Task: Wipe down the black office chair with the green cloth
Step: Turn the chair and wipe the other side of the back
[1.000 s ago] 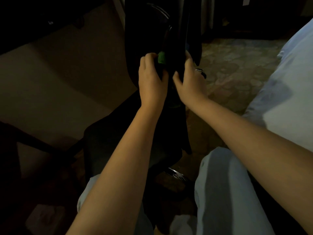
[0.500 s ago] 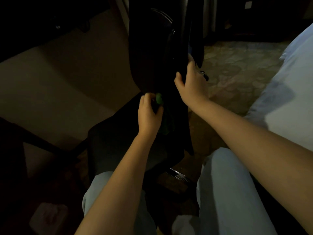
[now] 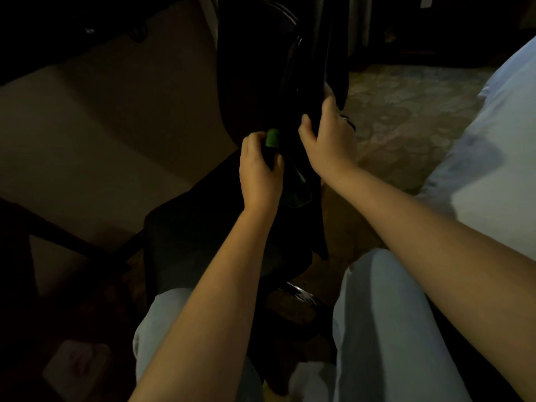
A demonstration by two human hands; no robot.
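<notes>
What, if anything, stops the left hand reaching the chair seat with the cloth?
Likely nothing, so yes: the left hand grips the cloth just above the seat, nothing visible between; the right hand holds the backrest, clear of it.

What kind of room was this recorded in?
Probably a dim bedroom or home office: a black office chair, a patterned floor and what looks like pale bedding on the right.

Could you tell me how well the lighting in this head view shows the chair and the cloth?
Head view: very dim overall. The chair sinks into black shadow, with only a faint glint marking its rim. The cloth shows as a small green patch by the left hand. That hand and the right hand are the best-lit parts. There is no strong glare anywhere.
</notes>
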